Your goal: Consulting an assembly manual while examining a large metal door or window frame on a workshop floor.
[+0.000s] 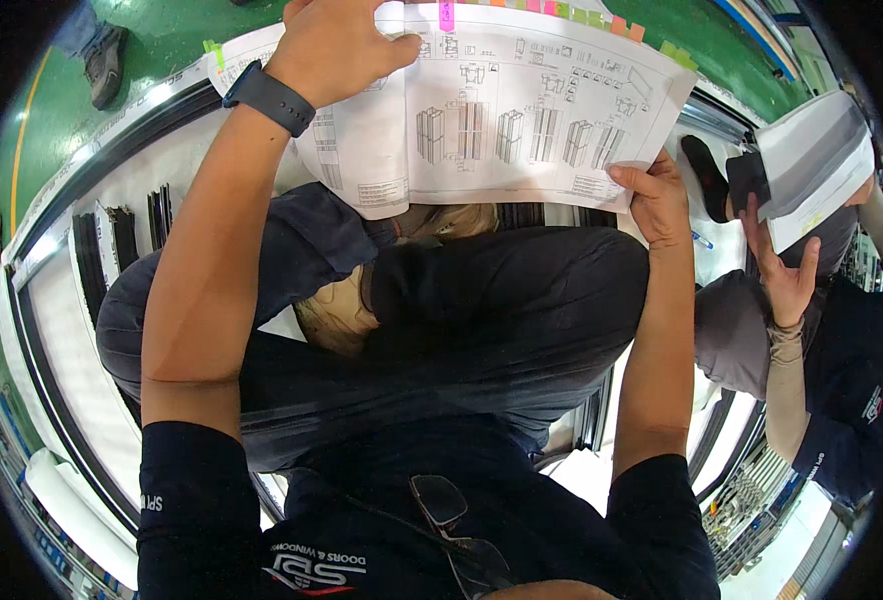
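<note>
An open booklet of technical line drawings [522,130] is spread above my lap, with coloured index tabs along its top and side edges. My left hand [347,45] lies over its upper left part, back of the hand up and thumb across the page. Its other fingers are partly cut off by the picture's top edge. At the lower right corner, my right hand [659,200] grips the pages, thumb on top and the other fingers mostly hidden behind the paper. A dark watch [274,100] is on my left wrist.
My folded legs [502,300] lie beneath the booklet. On the right, a co-worker's hand [790,285] is beside white papers [822,160]. Black strips [102,250] stand at left within a long dark frame [52,370]. A blue pen [702,240] lies near my right wrist. Another person's shoe [108,68] shows at upper left.
</note>
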The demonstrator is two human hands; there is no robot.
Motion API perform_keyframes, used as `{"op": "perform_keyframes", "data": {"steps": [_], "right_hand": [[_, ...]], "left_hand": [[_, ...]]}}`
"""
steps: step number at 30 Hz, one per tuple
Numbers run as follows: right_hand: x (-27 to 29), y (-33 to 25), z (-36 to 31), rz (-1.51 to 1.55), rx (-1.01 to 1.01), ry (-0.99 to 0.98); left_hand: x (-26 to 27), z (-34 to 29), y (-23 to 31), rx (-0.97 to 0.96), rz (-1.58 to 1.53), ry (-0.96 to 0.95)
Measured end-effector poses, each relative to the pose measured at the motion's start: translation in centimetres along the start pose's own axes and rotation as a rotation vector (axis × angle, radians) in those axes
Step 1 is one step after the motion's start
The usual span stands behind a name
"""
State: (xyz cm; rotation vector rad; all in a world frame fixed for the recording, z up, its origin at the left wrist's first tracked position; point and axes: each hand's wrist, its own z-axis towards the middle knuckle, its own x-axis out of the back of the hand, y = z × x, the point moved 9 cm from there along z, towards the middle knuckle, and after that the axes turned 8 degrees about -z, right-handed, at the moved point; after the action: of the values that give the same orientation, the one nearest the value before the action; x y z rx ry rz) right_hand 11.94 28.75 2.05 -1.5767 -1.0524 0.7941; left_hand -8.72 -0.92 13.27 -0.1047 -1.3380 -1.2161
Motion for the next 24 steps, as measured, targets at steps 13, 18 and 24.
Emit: {"op": "perform_keyframes", "data": {"steps": [13,18,24], "right_hand": [[0.1,0.1,0.2,-0.012,0.002,0.002],[0.3,0.4,0.3,-0.009,-0.002,0.013],[-0.1,0.0,0.1,-0.004,-0.004,-0.004]], "left_hand": [[-0.1,0.1,-0.1,0.028,0.010,-0.027],[0.1,0.0,0.8,0.022,0.053,-0.057],[0.2,-0.1,1.6,0.055,0.098,-0.104]]}}
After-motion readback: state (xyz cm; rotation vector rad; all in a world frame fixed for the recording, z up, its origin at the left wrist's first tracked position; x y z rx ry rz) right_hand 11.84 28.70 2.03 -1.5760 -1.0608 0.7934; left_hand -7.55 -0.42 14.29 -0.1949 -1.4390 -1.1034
